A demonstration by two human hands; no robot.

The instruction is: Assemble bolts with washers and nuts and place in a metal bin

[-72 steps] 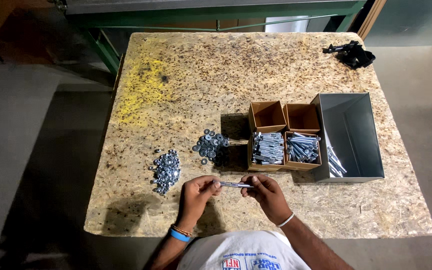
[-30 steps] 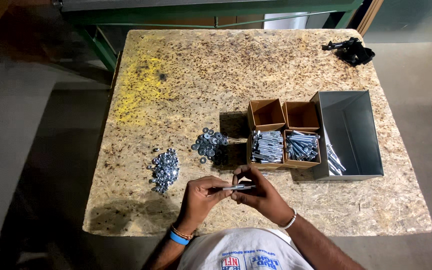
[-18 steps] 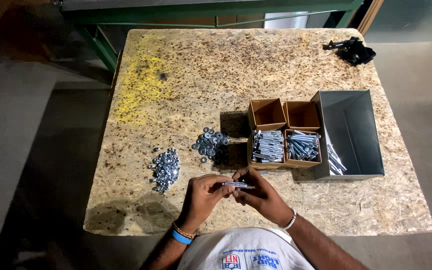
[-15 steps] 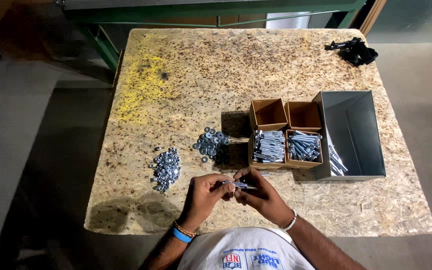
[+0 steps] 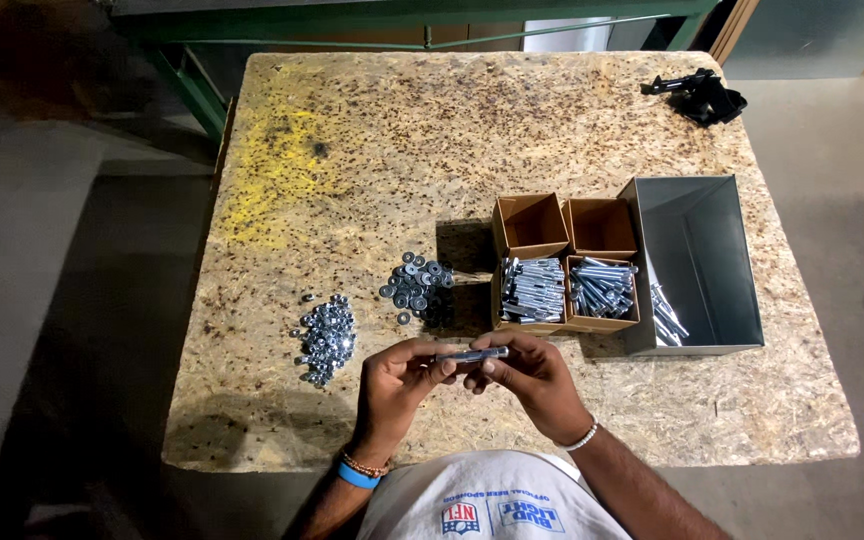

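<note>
— Since a moment ago both hands have drawn together on the bolt (image 5: 472, 354), so fitting is underway.

— Grip?

— Left hand (image 5: 399, 385) pinches its left end, right hand (image 5: 532, 380) its right, above the table edge (image 5: 252, 450).

— Packages?

— Four brown boxes (image 5: 564, 262), unlabelled; grey metal bin (image 5: 697, 265) just beside.

A slim silver bolt (image 5: 472, 354) lies level, crosswise to the person, lifted just above the near edge of the chipboard table (image 5: 372, 150). The left hand (image 5: 399, 385) pinches one end with its fingertips, and the right hand (image 5: 532, 378) pinches the other, so only the middle of the shank shows.
</note>
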